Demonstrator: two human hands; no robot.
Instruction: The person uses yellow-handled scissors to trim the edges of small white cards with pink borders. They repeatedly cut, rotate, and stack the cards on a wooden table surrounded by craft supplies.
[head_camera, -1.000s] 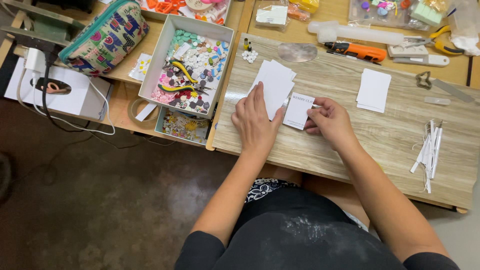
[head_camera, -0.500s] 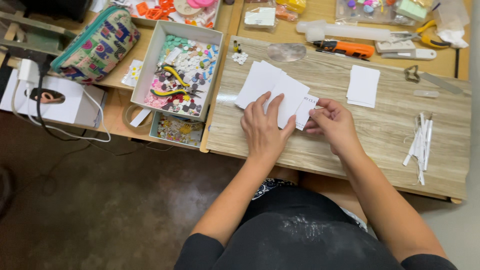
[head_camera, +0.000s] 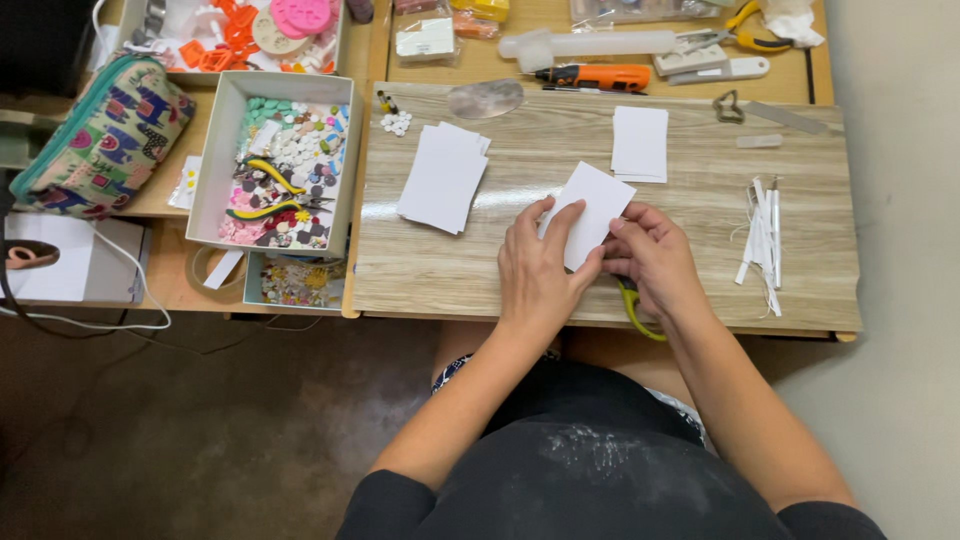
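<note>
White card (head_camera: 592, 212) lies tilted on the wood-grain table (head_camera: 520, 270), near its front edge, pinned between two bare hands. Left hand (head_camera: 540, 270) presses flat on the card's lower edge, fingers spread; right hand (head_camera: 655, 258) pinches its right side over yellow-handled scissors (head_camera: 632, 308) (mostly hidden). A stack of cards (head_camera: 443, 177) sits to the left, a second small stack (head_camera: 640, 143) behind, paper strips (head_camera: 762, 243) to the right.
</note>
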